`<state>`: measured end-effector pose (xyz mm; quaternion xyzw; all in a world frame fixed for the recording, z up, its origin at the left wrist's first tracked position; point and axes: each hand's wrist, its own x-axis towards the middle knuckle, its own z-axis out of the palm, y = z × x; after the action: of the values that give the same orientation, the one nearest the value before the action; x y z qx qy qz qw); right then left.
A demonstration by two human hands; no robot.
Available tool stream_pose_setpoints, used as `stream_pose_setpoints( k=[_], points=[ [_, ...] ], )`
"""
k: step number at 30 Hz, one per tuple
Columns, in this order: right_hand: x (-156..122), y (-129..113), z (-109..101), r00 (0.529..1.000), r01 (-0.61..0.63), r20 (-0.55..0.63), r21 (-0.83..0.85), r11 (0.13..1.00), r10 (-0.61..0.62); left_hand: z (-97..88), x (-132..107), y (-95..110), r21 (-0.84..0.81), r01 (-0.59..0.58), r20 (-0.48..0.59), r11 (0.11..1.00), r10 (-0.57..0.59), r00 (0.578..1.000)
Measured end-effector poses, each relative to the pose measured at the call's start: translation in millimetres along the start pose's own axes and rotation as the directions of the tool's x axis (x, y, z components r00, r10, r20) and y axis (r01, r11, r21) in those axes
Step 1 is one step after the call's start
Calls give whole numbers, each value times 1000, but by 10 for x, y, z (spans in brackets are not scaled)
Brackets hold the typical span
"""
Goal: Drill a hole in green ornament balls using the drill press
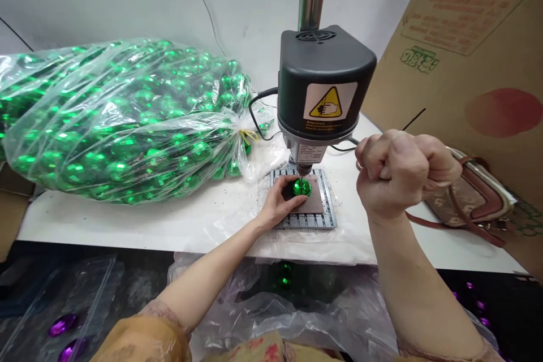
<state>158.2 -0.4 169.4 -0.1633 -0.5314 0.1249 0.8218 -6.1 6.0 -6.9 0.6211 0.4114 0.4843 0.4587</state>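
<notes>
A small bench drill press [323, 85] with a dark grey head stands on the white table [127, 220]. My left hand [278, 203] pinches a shiny green faceted ball [302, 187] on a brown pad on the ribbed metal base plate [326, 216], right under the drill bit. My right hand [394, 172] is a closed fist at the right of the machine, wrapped round the thin black feed lever [413, 119], whose tip sticks out above the fist.
A big clear plastic bag [119, 119] full of green balls lies on the table's left. A cardboard box [470, 51] leans at right, with a brown handbag [470, 198] below it. Plastic sheeting [271, 305] holding green balls sits under the table; purple ones [63, 325] lie lower left.
</notes>
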Motion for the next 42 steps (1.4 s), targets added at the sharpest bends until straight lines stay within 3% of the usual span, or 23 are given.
stream_pose_setpoints(
  k=[5,13,18,24,30,33,35,37,39,41,42],
  points=[
    [-42,17,-7,999,31,-30,-49,998,-33,10,-8,13,-8,7,1,1000,-7,1000],
    [-107,79,-46,996,90,-19,34,995,-90,-2,-1,-5,4,-9,12,1000,9,1000],
    [-129,104,-57,998,61,2,93,994,-62,3,-5,9,3,-11,14,1000,11,1000],
    [-161,159,-96,975,212,50,98,972,-217,13,-6,27,-7,-9,6,1000,9,1000],
    [-285,183,-184,969,224,94,51,973,-228,23,-11,16,-4,-10,-13,1000,9,1000],
    [-153,75,-72,991,132,14,53,990,-133,34,3,30,40,-3,-33,999,5,999],
    [22,-10,37,998,-39,-46,58,998,42,47,-5,96,102,-10,-66,995,17,998],
    [206,-68,126,974,-200,-94,56,978,205,59,-70,221,187,-43,-132,981,68,989],
    [341,-87,173,954,-279,-103,44,959,282,64,-229,379,285,-102,-172,953,155,973],
    [401,-83,180,953,-288,-87,42,957,290,57,-494,520,379,-193,-36,905,222,974],
    [405,-79,176,955,-284,-80,45,958,286,50,-657,566,413,-266,127,871,234,964]
  ],
)
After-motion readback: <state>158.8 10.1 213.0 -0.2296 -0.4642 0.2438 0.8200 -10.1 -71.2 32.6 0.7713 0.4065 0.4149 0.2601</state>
